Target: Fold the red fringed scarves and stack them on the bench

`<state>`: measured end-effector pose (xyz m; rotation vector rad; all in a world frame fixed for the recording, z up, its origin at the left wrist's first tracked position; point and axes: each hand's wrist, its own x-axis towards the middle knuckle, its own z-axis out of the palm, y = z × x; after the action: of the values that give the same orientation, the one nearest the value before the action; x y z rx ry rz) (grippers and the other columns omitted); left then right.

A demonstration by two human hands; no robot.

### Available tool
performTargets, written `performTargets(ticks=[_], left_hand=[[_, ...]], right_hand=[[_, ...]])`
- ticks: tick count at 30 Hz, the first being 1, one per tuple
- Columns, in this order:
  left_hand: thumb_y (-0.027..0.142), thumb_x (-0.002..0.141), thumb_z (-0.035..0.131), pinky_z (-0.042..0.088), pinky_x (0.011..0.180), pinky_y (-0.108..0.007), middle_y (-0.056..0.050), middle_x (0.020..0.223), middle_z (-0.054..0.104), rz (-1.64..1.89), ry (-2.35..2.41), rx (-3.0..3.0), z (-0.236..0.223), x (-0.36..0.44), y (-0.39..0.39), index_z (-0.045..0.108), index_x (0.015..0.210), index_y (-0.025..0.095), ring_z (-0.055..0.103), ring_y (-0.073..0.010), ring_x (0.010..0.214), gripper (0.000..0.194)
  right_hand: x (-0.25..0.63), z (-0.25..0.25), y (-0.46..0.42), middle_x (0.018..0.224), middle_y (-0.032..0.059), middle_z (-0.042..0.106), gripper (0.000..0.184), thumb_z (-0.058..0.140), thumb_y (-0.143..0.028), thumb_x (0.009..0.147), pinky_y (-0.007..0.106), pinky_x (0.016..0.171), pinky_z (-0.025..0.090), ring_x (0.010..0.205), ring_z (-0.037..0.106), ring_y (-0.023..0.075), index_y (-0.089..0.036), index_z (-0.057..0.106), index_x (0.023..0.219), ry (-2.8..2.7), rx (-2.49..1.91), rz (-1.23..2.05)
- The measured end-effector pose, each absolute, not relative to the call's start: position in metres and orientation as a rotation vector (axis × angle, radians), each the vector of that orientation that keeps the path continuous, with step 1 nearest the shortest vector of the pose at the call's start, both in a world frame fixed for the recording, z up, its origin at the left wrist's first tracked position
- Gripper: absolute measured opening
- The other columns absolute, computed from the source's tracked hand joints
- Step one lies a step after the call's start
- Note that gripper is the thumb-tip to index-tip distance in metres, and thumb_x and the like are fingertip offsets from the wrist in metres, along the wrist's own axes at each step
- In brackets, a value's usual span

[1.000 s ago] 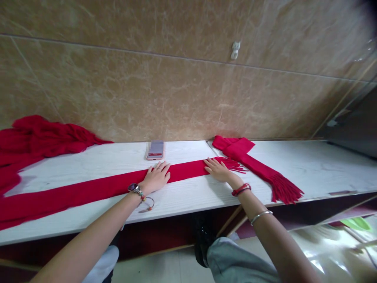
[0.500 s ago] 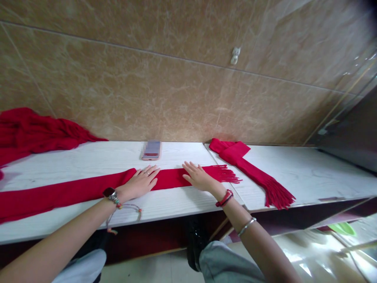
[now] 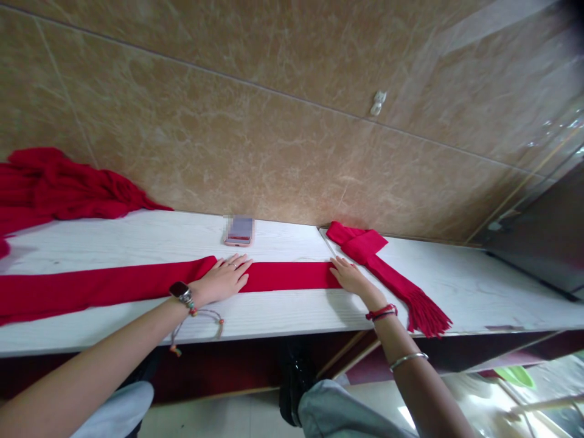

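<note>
A long red scarf (image 3: pixel 292 277) lies stretched across the white tabletop, running off the left edge of the view. My left hand (image 3: pixel 222 280) rests flat on it with the fingers spread, beside a raised fold. At the scarf's right end my right hand (image 3: pixel 350 277) lies palm down, fingers extended, covering the fringe there. Just right of that hand is a second red scarf (image 3: pixel 387 271), folded over at its top, its fringe spread toward the table's front edge.
Heaped red fabric (image 3: pixel 73 188) sits at the back left against the brown tiled wall (image 3: pixel 274 140). A phone (image 3: pixel 239 231) lies behind the long scarf. The white tabletop (image 3: pixel 283 313) has a seam on the right. A dark panel (image 3: pixel 547 231) stands at the far right; a green basin (image 3: pixel 515 376) is below.
My right hand has slid right along the scarf, from its middle stretch onto the fringed end. My left hand stays at about the same place on the cloth. The view has tilted slightly.
</note>
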<state>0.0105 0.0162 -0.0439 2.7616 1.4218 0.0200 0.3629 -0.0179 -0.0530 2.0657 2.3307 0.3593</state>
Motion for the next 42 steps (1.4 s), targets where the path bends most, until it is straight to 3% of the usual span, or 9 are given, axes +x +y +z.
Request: performTargets(ticks=[6, 12, 16, 20, 24, 28, 33, 39, 42], left_hand=[[0.031, 0.091, 0.026, 0.021, 0.104, -0.049, -0.008, 0.146, 0.024, 0.024, 1.457, 2.761, -0.040, 0.027, 0.014, 0.032, 0.137, 0.017, 0.019, -0.0268, 0.134, 0.048], [0.031, 0.092, 0.031, 0.023, 0.103, -0.048, -0.013, 0.143, 0.029, 0.060, 1.400, 2.831, -0.034, 0.043, 0.018, 0.036, 0.135, 0.015, 0.024, -0.0281, 0.132, 0.046], [0.029, 0.091, 0.037, 0.027, 0.102, -0.039, -0.012, 0.142, 0.032, 0.155, 1.145, 2.958, -0.030, 0.055, 0.022, 0.039, 0.133, 0.020, 0.029, -0.0238, 0.130, 0.042], [0.034, 0.086, 0.048, 0.037, 0.092, -0.028, -0.009, 0.127, 0.050, 0.196, 0.865, 3.043, -0.021, 0.068, 0.017, 0.053, 0.121, 0.021, 0.051, -0.0202, 0.110, 0.038], [0.019, 0.082, 0.048, 0.045, 0.073, -0.027, -0.008, 0.107, 0.060, 0.138, 0.879, 3.144, -0.013, 0.077, 0.013, 0.060, 0.110, 0.020, 0.059, -0.0204, 0.091, 0.031], [0.009, 0.080, 0.042, 0.044, 0.068, -0.025, -0.007, 0.104, 0.062, 0.099, 0.915, 3.160, -0.009, 0.078, 0.017, 0.054, 0.120, 0.022, 0.061, -0.0198, 0.087, 0.044], [0.005, 0.081, 0.038, 0.042, 0.065, -0.022, -0.005, 0.109, 0.060, 0.116, 0.948, 3.139, -0.005, 0.076, 0.021, 0.036, 0.135, 0.030, 0.061, -0.0163, 0.083, 0.060], [0.024, 0.086, 0.047, 0.042, 0.060, -0.021, -0.005, 0.109, 0.059, 0.180, 0.907, 3.210, -0.010, 0.083, 0.015, 0.035, 0.134, 0.033, 0.061, -0.0178, 0.084, 0.051], [0.020, 0.086, 0.047, 0.043, 0.059, -0.022, -0.006, 0.107, 0.059, 0.261, 0.965, 3.232, -0.015, 0.087, 0.015, 0.036, 0.134, 0.031, 0.061, -0.0173, 0.081, 0.050]], right_hand=[[0.292, -0.022, -0.029, 0.133, 0.0155, 0.046, 0.047, 0.048, -0.024, 0.085, 0.035, 0.102, 0.036, 0.122, 0.042, 0.0225, -0.008, 0.045, 0.129, 2.860, 1.624, 0.092], [0.270, -0.020, -0.039, 0.122, 0.0122, 0.057, 0.043, 0.040, -0.002, 0.081, 0.032, 0.092, 0.044, 0.111, 0.054, 0.0215, -0.013, 0.055, 0.119, 2.693, 1.598, 0.263], [0.284, -0.025, -0.034, 0.122, 0.0127, 0.057, 0.047, 0.036, 0.002, 0.080, 0.031, 0.086, 0.048, 0.109, 0.055, 0.0218, -0.014, 0.054, 0.120, 2.674, 1.612, 0.342], [0.296, -0.032, -0.026, 0.122, 0.0127, 0.057, 0.048, 0.035, 0.002, 0.080, 0.030, 0.085, 0.047, 0.108, 0.055, 0.0212, -0.014, 0.053, 0.122, 2.680, 1.701, 0.341], [0.306, -0.039, -0.019, 0.117, 0.0127, 0.058, 0.045, 0.035, -0.001, 0.081, 0.026, 0.082, 0.046, 0.102, 0.057, 0.0196, -0.014, 0.053, 0.120, 2.675, 1.838, 0.370], [0.316, -0.039, -0.015, 0.105, 0.0113, 0.062, 0.037, 0.039, -0.004, 0.081, 0.024, 0.071, 0.046, 0.088, 0.060, 0.0188, -0.015, 0.057, 0.111, 2.618, 2.058, 0.341], [0.330, -0.037, -0.011, 0.095, 0.0081, 0.066, 0.023, 0.045, -0.012, 0.083, 0.025, 0.072, 0.044, 0.085, 0.061, 0.0188, -0.017, 0.059, 0.101, 2.748, 2.212, 0.194], [0.336, -0.040, -0.006, 0.088, 0.0067, 0.068, 0.019, 0.045, -0.014, 0.084, 0.025, 0.071, 0.044, 0.081, 0.062, 0.0178, -0.018, 0.060, 0.095, 2.831, 2.215, 0.115], [0.334, -0.037, -0.006, 0.087, 0.0071, 0.068, 0.018, 0.045, -0.014, 0.084, 0.025, 0.070, 0.044, 0.080, 0.062, 0.0180, -0.018, 0.061, 0.094, 2.806, 2.244, 0.103]])
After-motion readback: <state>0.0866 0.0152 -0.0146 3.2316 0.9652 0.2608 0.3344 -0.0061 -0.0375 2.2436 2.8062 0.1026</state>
